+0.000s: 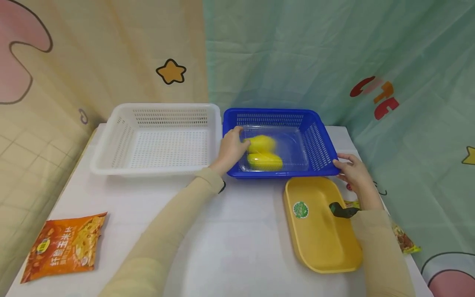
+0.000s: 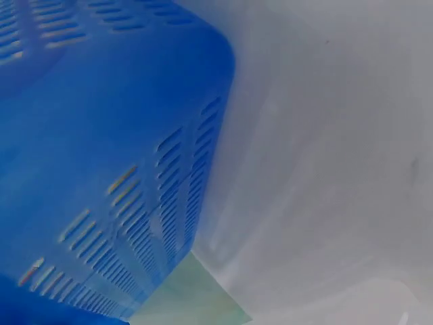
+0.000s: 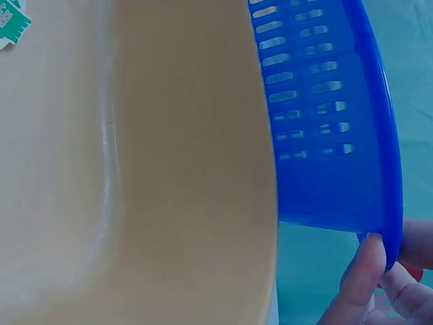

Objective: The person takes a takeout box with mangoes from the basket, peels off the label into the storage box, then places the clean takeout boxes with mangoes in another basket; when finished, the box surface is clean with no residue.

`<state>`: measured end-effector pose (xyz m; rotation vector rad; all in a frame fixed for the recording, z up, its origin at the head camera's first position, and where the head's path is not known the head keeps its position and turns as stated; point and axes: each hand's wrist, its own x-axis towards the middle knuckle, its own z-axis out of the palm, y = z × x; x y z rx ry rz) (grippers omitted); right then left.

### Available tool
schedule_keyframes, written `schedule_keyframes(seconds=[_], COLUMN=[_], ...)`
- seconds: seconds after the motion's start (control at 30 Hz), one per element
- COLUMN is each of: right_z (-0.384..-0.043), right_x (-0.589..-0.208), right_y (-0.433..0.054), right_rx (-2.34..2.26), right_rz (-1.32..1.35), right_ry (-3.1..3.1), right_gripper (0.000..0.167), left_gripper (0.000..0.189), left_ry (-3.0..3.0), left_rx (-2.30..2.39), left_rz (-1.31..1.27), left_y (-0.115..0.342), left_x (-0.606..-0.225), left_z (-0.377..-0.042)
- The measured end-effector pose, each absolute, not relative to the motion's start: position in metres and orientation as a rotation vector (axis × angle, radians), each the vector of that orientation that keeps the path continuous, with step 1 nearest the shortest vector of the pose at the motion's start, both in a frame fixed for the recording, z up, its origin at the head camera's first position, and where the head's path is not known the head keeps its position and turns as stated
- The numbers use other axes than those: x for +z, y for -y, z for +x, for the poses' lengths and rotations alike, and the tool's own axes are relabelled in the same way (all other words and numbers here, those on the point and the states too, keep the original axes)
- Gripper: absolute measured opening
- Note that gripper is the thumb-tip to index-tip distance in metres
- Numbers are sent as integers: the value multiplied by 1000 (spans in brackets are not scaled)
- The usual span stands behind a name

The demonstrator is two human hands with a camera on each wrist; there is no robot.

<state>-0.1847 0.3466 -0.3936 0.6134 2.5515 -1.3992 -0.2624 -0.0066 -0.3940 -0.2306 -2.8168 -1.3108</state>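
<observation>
My left hand [image 1: 231, 148] reaches over the left side of the blue basket [image 1: 282, 175] and grips the left edge of a clear plastic box [image 1: 293, 144] in it. Two yellow rounded things [image 1: 264, 161] show at the box's left; the lower one looks bumpy, and their exact kind is unclear. At the basket's front right corner, my right hand [image 1: 354, 173] pinches the rim, thumb and fingers on either side, as the right wrist view shows at the blue rim [image 3: 385, 169]. The left wrist view shows the basket's slotted wall [image 2: 135, 223], without the left hand.
A white slotted basket [image 1: 167, 170] stands left of the blue one. In front of the blue basket lies a yellow tray [image 1: 315, 231] with a green sticker. An orange snack bag [image 1: 64, 247] lies at the left; another packet [image 1: 404, 241] shows partly behind the right sleeve.
</observation>
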Motion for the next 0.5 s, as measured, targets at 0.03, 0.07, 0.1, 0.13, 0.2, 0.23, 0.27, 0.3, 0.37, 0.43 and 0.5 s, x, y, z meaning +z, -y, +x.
schedule_keyframes(seconds=[0.03,0.07,0.1,0.13,0.2,0.23,0.27,0.3,0.37,0.43,0.5], right_z=[-184,-184,-184,-184,-185,-186,-186,-185,-184,-182,-180], right_x=[-393,-393,-393,-394,-394,-394,-394,-394,-393,-393,-393], right_y=[-347,-347,-346,-346,-346,-346,-346,-347,-347,-349,-351], right_rx=[-1406,-1413,-1418,-1423,-1437,-1443,-1448,-1445,-1419,-1358,-1289], right_rz=[609,607,606,603,600,598,602,604,614,627,649], right_ry=[-2550,-2548,-2547,-2546,-2545,-2545,-2546,-2550,-2568,-2595,-2609], right_gripper=[68,68,67,67,67,66,66,66,65,66,67], left_gripper=[50,50,50,51,52,51,50,48,45,43,41], left_ry=[2834,2855,2872,2888,2892,2887,2870,2847,2795,2734,2684], left_rx=[-1288,-1268,-1252,-1244,-1259,-1272,-1297,-1320,-1395,-1490,-1576], left_rz=[-240,-253,-271,-292,-328,-343,-360,-378,-395,-405,-395], left_y=[6,5,4,4,5,6,8,11,18,28,41], left_x=[-394,-394,-394,-395,-395,-395,-395,-394,-393,-390,-385], left_z=[-262,-261,-260,-259,-258,-258,-257,-256,-253,-250,-245])
